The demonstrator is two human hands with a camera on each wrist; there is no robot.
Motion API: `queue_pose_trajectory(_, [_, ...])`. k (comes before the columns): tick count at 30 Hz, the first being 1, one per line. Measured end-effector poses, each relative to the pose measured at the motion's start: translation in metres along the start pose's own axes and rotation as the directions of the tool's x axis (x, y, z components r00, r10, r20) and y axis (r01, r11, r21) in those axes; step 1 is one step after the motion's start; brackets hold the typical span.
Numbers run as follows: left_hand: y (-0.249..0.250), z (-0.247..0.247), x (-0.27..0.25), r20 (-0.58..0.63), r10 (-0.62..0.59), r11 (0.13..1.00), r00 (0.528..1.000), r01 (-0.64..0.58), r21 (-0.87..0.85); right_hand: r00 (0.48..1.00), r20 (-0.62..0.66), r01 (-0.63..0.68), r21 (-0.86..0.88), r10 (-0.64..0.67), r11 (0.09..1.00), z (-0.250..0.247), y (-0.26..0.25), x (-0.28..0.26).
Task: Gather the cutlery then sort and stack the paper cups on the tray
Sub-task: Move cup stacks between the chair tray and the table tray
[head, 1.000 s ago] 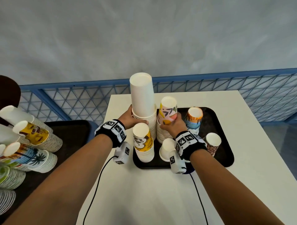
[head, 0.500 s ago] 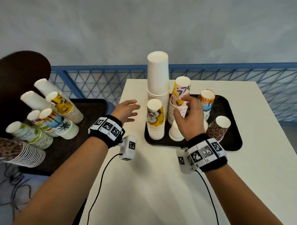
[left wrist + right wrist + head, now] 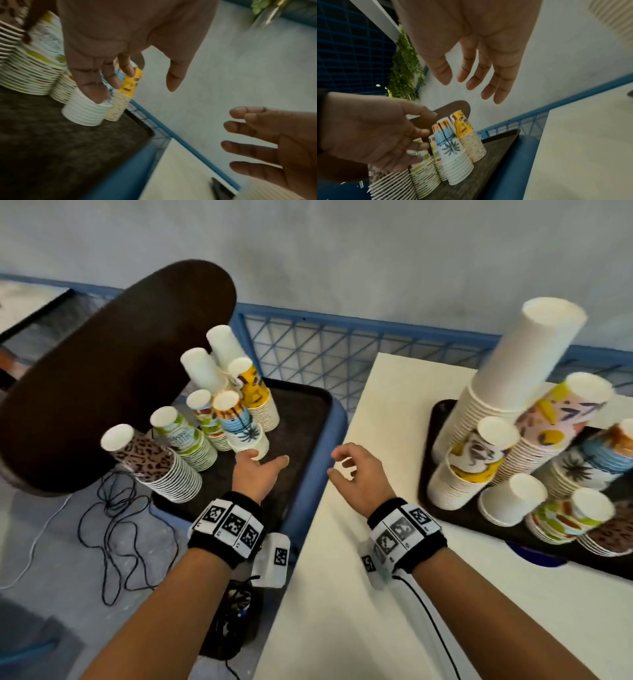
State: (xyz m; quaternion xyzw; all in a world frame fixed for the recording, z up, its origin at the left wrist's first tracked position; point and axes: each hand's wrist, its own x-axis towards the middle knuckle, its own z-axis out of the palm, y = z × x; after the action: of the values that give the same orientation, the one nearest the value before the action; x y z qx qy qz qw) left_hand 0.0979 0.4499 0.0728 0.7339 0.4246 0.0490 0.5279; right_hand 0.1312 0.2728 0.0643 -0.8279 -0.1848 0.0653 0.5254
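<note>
Two dark trays hold upside-down paper cup stacks. The left tray [image 3: 301, 419] carries a palm-tree stack [image 3: 245, 426], a yellow stack [image 3: 255, 392], a leopard stack [image 3: 150, 463] and others. My left hand [image 3: 265, 463] hovers open just in front of the palm-tree stack [image 3: 452, 148]; I cannot tell whether it touches. The right tray [image 3: 442, 412] on the white table holds a tall white stack [image 3: 513, 361] and several printed stacks. My right hand [image 3: 346, 467] hangs empty over the table's left edge with its fingers loosely curled, away from both trays. No cutlery shows.
The left tray lies on a blue seat beside the white table [image 3: 359, 594]. A dark brown chair back [image 3: 113, 371] looms over the left stacks. Behind both runs a blue mesh fence [image 3: 325, 344]. Black cables [image 3: 116, 529] lie on the floor at left.
Both hands let go of the stacks on the right tray and swung left. The view turned left too, and my left hand now reaches over the left tray.
</note>
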Motion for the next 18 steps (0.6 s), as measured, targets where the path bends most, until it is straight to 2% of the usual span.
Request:
queue_pose_trajectory(5, [-0.034,-0.019,0.077,-0.054,-0.001,0.995,0.999,-0.004,-0.098,0.995,0.015,-0.098,0.035,0.098,0.995,0.060,0.004,0.067])
queue_pose_trajectory(8, [-0.038,-0.017,0.100,-0.010,-0.035,0.986,0.999,0.033,-0.164,0.985,0.010,-0.174,0.132,0.174,0.976,0.088,0.004,0.104])
queue_pose_trajectory(11, [-0.052,-0.010,0.124,0.021,-0.016,0.988,1.000,0.019,-0.153,0.976,0.008,-0.216,0.185,0.218,0.959,0.112,0.005,0.135])
queue_pose_trajectory(15, [-0.050,-0.007,0.137,0.011,0.062,0.988,0.998,-0.060,-0.142,0.977,0.019,-0.212,0.102,0.211,0.972,0.130,0.011,0.173])
queue_pose_trajectory(18, [-0.051,-0.003,0.144,-0.012,0.067,0.983,0.998,-0.069,-0.168,0.980,0.069,-0.187,-0.016,0.188,0.982,0.136,0.018,0.197])
